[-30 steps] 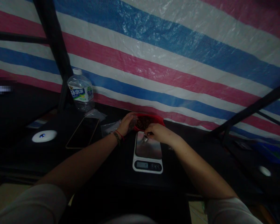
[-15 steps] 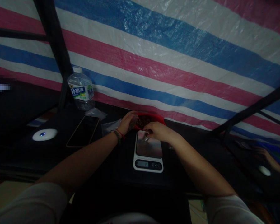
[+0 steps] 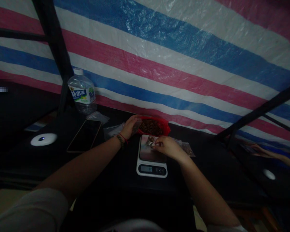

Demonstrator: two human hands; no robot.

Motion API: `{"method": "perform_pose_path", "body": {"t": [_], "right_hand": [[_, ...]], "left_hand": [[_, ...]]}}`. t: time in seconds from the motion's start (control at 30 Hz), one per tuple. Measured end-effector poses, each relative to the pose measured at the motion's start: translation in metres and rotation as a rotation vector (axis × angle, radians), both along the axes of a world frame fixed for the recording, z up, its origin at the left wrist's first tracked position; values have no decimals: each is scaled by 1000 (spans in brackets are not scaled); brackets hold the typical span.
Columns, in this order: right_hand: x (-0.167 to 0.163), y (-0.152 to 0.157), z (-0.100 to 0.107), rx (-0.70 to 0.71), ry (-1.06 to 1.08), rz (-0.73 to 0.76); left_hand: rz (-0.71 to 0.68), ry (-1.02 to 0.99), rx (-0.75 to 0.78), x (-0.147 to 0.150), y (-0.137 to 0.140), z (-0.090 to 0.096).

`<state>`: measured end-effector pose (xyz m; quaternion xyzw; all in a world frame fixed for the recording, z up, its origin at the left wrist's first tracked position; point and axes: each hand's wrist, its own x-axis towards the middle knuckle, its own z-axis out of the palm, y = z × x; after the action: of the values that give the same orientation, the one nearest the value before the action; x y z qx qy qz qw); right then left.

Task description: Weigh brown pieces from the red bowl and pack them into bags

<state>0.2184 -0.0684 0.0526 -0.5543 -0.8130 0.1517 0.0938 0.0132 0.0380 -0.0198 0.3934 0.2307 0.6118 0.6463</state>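
A small metal measuring cup (image 3: 150, 140) with brown pieces in it is at the top of the white kitchen scale (image 3: 151, 170), over its steel plate. My right hand (image 3: 168, 146) pinches the cup from the right, its fingers closed around what looks like a short handle. Just behind the scale, a red bowl (image 3: 166, 130) holds many small dark brown pieces (image 3: 151, 126). My left hand (image 3: 130, 127) grips the bowl's left rim; its thumb is hidden. Digits on the scale's display are too dim to read.
A small clear bag with brown contents (image 3: 188, 149) lies right of the scale. Leftward are clear plastic bags (image 3: 112, 130), a phone (image 3: 84, 136), a white oval device (image 3: 43, 139) and a large clear bottle (image 3: 82, 91). Another person's arm (image 3: 277, 155) shows at far right.
My right hand has drawn back from the bowl's front edge to the scale, bringing the metal cup and its brown contents into view. My left hand stays at the bowl.
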Motion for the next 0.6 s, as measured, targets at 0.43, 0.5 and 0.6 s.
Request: {"method": "perform_pose_path", "body": {"t": [0.43,0.5,0.6], "right_hand": [[2,1,-5,242,210,-108],[-4,5,-2,226,192,-49],[-12,9,-5,239,192,5]], "left_hand": [[1,-3,7,0,6,-7],[9,0,15,0,7,-8],[16,20,30,0,7,-9]]}}
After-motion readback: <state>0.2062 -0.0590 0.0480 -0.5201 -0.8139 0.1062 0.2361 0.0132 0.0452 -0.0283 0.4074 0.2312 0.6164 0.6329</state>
